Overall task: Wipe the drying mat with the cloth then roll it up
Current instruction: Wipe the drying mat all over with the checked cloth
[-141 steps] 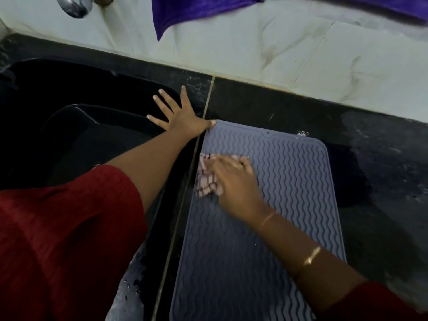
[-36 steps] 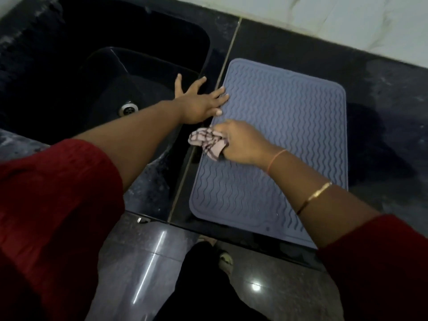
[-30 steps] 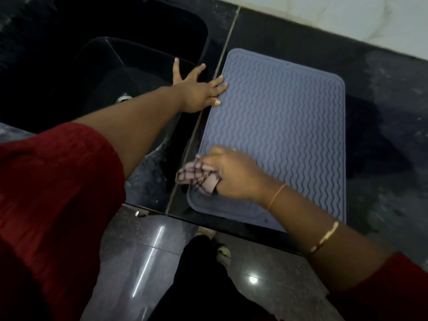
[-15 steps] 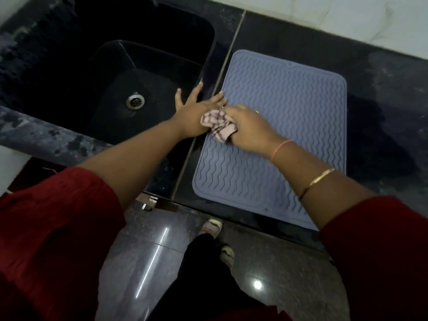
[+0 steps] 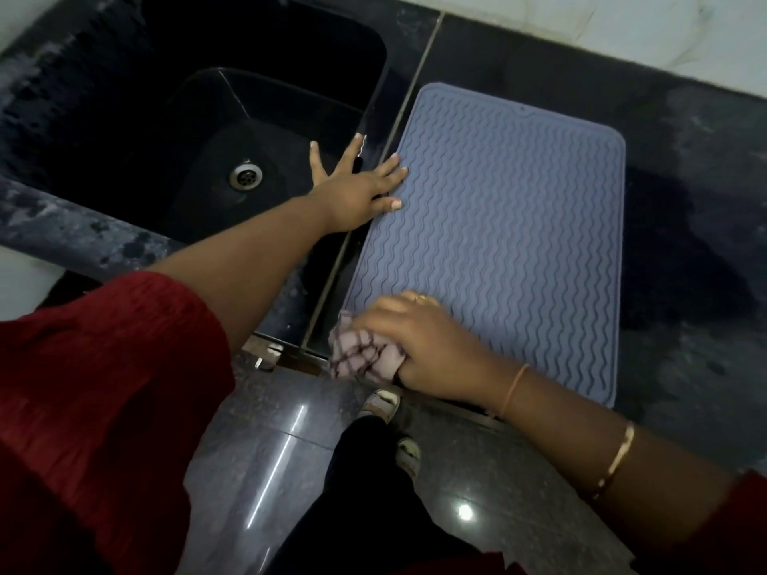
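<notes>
A grey-blue drying mat (image 5: 510, 226) with wavy ridges lies flat on the black counter, right of the sink. My right hand (image 5: 423, 342) is closed on a bunched pink checked cloth (image 5: 365, 359) at the mat's near left corner, by the counter's front edge. My left hand (image 5: 357, 188) lies flat with fingers spread, its fingertips pressing the mat's left edge about halfway along. The mat's near left corner is hidden under my right hand and the cloth.
A black sink (image 5: 232, 130) with a metal drain (image 5: 247, 178) lies left of the mat. The black counter (image 5: 685, 242) continues to the right, with pale wall tiles (image 5: 622, 22) behind. Below the counter edge are a glossy floor (image 5: 265, 441) and my feet (image 5: 394, 425).
My right hand has slid the cloth down the mat's left side, from beside my left hand to the near left corner. My left hand stays on the mat's left edge.
</notes>
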Demonstrator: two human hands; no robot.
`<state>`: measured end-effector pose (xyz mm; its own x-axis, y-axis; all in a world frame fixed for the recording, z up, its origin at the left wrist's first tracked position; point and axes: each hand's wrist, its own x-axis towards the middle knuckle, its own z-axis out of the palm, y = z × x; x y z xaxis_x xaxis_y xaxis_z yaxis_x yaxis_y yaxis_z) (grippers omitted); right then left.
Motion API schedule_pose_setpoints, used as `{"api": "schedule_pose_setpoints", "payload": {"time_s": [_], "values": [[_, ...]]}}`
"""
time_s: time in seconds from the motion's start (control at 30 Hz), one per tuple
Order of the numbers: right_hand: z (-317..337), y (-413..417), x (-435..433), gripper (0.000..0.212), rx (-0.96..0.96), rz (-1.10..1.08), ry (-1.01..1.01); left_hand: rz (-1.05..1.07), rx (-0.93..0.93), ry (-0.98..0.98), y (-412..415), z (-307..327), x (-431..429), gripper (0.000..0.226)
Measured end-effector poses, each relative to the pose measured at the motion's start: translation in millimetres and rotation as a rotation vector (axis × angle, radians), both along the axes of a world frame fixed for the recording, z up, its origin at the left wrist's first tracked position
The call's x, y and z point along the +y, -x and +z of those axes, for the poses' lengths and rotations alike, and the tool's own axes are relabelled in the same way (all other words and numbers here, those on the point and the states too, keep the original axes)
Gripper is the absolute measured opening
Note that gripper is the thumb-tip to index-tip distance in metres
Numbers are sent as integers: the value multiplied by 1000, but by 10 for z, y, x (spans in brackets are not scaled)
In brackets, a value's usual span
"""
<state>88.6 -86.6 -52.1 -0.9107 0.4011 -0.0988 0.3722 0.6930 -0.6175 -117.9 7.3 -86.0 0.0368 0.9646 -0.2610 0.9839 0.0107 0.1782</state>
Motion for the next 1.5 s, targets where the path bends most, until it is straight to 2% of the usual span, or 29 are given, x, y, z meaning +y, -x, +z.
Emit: {"api": "schedule_pose_setpoints", "payload": {"time_s": [0.03,0.1,0.13,0.2,0.27,0.47,0.6,0.67,0.77,0.87,0.93,1.03,1.1,1.2,1.27,1.33,1.37,1.5], "values": [[49,18,114,46,59,-43,40,7,-16,2,-9,-10,1,57],[104,93,455,45,138,-215,-50,56,-96,8,-21,-21,-10,53],[110,139,628,44,126,-289,-139,79,-130,11,-22,-27,-15,51],[78,232,852,42,-9,-359,-230,43,-61,0,-18,-34,-22,55],[-8,284,813,36,-91,-328,-221,20,1,-14,-20,-34,-32,56],[-83,173,244,32,-71,-174,-195,35,-23,-20,-9,-25,-26,54],[-36,57,-75,40,-56,-82,-61,47,-37,-10,-10,-31,-12,54],[5,16,-78,36,-63,-38,38,50,-51,-4,-10,-28,-3,54],[89,13,240,23,87,-210,164,58,-88,-11,-4,-50,18,53],[158,80,884,33,236,-497,44,76,-95,-60,-2,-46,64,48],[190,123,1328,41,168,-620,-94,71,-111,-135,16,5,129,37],[99,202,1576,32,43,-628,-142,58,-131,-163,54,117,232,29],[-45,274,1424,31,-57,-569,-254,45,-111,-120,75,183,333,39],[-163,249,1089,37,-99,-536,-401,1,-40,-11,87,268,492,70],[-124,165,1073,36,-54,-457,-311,-37,12,86,89,337,618,94],[4,131,1264,22,83,-468,-60,-82,89,175,69,418,767,114],[68,142,1418,17,158,-517,2,-105,128,209,51,453,840,122],[183,268,2202,29,169,-738,-146,-187,311,297,-49,521,1134,149]]}}
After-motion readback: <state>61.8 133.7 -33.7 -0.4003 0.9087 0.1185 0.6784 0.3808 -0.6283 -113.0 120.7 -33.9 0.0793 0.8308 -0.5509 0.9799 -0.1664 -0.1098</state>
